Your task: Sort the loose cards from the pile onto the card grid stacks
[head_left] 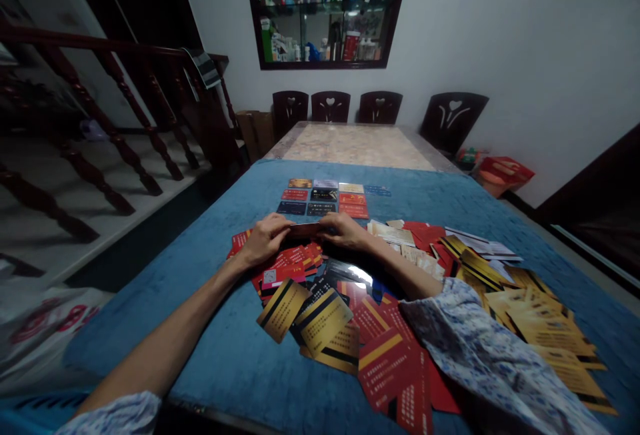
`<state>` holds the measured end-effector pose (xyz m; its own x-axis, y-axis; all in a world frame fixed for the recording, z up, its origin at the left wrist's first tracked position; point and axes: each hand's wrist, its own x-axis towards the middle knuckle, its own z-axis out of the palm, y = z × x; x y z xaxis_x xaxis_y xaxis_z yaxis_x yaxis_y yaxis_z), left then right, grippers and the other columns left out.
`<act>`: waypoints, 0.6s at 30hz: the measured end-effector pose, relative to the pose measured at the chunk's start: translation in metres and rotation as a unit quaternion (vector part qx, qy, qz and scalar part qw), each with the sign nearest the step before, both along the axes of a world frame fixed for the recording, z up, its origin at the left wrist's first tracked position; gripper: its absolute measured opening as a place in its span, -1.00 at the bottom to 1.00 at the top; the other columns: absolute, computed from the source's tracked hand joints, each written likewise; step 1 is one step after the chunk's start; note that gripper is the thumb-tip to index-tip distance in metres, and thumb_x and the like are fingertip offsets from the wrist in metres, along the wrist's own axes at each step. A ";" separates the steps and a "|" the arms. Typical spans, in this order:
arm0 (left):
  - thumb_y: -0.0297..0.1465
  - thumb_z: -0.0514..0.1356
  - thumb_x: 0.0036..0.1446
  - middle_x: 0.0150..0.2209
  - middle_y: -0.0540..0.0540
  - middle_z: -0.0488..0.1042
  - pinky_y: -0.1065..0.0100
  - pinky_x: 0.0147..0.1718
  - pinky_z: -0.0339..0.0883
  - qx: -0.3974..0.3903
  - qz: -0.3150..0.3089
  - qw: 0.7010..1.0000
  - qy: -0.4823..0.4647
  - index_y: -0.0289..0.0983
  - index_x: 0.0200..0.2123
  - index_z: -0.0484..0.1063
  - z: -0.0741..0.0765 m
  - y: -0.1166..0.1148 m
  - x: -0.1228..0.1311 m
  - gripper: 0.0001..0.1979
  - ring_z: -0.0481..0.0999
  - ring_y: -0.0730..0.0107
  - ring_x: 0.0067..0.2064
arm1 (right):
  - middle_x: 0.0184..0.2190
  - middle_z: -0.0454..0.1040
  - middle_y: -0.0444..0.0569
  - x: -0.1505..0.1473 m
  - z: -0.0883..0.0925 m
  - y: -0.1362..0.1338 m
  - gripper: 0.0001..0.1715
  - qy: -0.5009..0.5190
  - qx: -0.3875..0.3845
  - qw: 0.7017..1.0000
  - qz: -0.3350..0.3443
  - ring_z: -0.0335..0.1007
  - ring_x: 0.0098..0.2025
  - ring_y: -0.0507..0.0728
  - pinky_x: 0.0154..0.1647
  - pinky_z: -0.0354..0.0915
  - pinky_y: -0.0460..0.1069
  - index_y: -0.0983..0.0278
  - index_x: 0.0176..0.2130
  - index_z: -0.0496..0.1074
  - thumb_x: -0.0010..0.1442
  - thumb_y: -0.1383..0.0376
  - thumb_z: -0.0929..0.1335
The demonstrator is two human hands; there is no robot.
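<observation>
My left hand (266, 238) and my right hand (345, 229) meet over the middle of the table, both pinched on the ends of one dark red card (306, 229). Below them lies a loose heap of red, black and gold cards (325, 315) on the blue cloth (210, 328). Beyond my hands, several cards (327, 197) lie face up in neat rows. My forearms rest across the heap.
More gold and white cards (530, 308) spread to the right. A marble tabletop (353, 145) extends beyond the cloth, with dark chairs (330, 107) at its far end. A wooden stair railing (115, 95) runs along the left. A wall cabinet (325, 8) holds bottles.
</observation>
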<state>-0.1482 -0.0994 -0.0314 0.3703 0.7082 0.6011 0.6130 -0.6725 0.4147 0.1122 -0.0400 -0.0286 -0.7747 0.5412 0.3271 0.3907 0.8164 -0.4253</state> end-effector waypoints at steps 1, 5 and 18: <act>-0.46 0.15 0.26 -0.23 -0.14 0.61 0.25 -0.11 0.50 -0.002 0.004 1.000 -0.004 -0.28 -0.16 0.61 0.000 0.000 0.000 -0.79 0.56 0.28 -0.15 | -0.42 0.48 -0.02 0.000 -0.001 0.000 -0.80 0.000 -0.001 1.000 0.000 0.33 -0.30 0.11 -0.28 0.16 -0.05 0.32 -0.32 0.54 0.27 0.28 0.35; -0.46 0.16 0.25 -0.23 -0.15 0.60 0.25 -0.12 0.50 -0.010 0.013 1.000 -0.008 -0.29 -0.18 0.61 -0.002 0.000 0.000 -0.79 0.57 0.27 -0.17 | -0.43 0.47 -0.05 -0.003 -0.006 0.003 -0.83 0.002 0.005 1.000 0.003 0.31 -0.32 0.09 -0.28 0.15 -0.05 0.30 -0.36 0.52 0.24 0.29 0.37; -0.48 0.18 0.19 -0.21 -0.14 0.58 0.26 -0.12 0.49 -0.023 0.032 0.999 -0.027 -0.28 -0.22 0.61 -0.002 0.000 0.002 -0.81 0.57 0.30 -0.17 | -0.32 0.48 0.00 -0.004 -0.006 0.004 -0.90 0.081 0.044 0.995 -0.027 0.31 -0.21 0.16 -0.11 0.25 0.05 0.28 -0.34 0.50 0.18 0.32 0.36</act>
